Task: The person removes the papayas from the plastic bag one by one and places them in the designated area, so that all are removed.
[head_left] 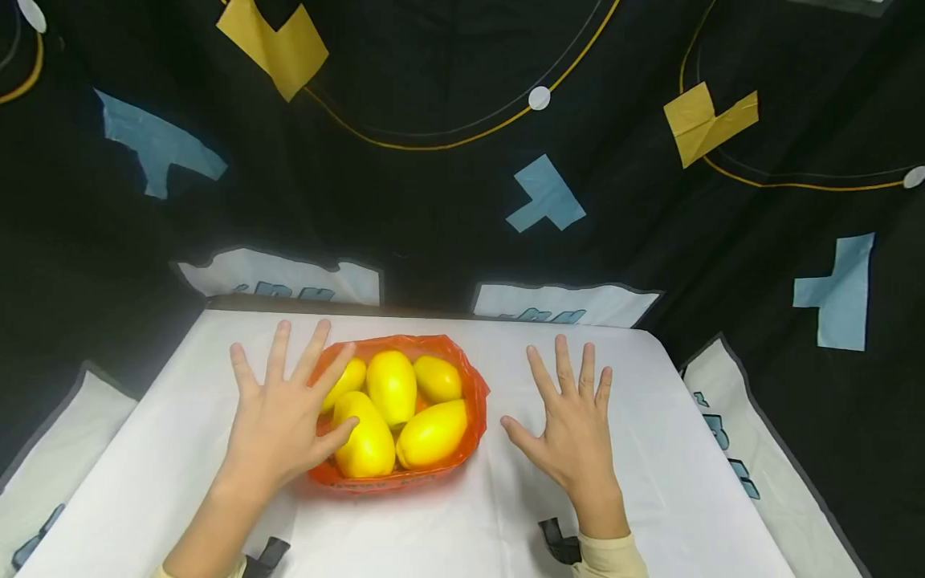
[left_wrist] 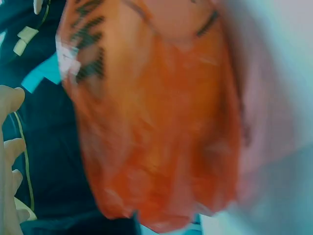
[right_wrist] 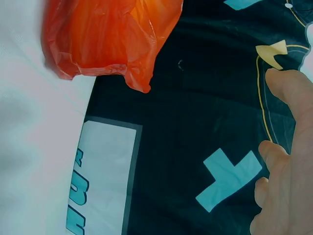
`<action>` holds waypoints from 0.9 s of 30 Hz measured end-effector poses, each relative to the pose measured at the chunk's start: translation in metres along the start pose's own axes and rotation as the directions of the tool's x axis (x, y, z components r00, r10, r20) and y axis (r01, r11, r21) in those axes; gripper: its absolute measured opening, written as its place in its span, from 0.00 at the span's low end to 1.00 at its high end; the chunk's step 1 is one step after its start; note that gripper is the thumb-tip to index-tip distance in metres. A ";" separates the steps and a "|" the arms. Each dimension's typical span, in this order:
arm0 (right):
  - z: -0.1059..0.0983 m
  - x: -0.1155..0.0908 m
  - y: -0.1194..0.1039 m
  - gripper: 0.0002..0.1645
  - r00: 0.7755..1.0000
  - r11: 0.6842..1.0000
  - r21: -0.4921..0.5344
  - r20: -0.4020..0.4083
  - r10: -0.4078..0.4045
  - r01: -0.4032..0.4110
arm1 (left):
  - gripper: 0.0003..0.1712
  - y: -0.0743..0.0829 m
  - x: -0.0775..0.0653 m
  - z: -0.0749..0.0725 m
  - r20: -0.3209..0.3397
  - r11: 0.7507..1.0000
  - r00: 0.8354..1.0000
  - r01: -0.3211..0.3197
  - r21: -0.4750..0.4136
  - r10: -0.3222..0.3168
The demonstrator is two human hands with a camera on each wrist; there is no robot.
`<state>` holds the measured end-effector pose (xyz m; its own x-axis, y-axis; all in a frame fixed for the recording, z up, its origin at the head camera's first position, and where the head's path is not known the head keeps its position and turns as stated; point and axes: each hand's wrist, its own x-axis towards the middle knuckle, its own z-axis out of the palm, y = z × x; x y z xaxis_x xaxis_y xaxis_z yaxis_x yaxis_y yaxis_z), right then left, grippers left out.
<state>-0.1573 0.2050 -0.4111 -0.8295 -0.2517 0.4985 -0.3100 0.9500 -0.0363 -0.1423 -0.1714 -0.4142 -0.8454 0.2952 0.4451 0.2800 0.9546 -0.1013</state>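
Note:
An orange-red plastic bag (head_left: 473,417) stands on the white table, its mouth spread wide. Inside lie several smooth yellow fruits (head_left: 391,388), oval and mango-like. My left hand (head_left: 278,421) is spread with straight fingers at the bag's left side; its thumb and index finger overlap the rim, and I cannot tell whether they touch it. In the left wrist view the bag's side (left_wrist: 161,142) fills the middle, with dark print on it. My right hand (head_left: 574,437), fingers also spread, is to the right of the bag, apart from it and holding nothing.
The white-covered table (head_left: 694,482) extends around the bag. A black cloth (head_left: 433,217) with yellow lines and blue patches hangs behind. White printed panels (head_left: 567,303) border the table's far edge. Black straps (head_left: 560,542) show near both wrists.

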 end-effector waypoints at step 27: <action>0.012 0.014 -0.014 0.55 0.999 0.999 0.036 0.015 -0.041 0.040 | 0.47 -0.029 -0.029 0.077 0.185 0.676 0.959 0.282 -0.681 -0.213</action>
<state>-0.1700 0.1864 -0.4140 -0.8232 -0.2932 0.4862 -0.3597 0.9319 -0.0471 -0.1608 -0.2046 -0.4921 -0.9550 0.0869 0.2836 0.2607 0.7019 0.6628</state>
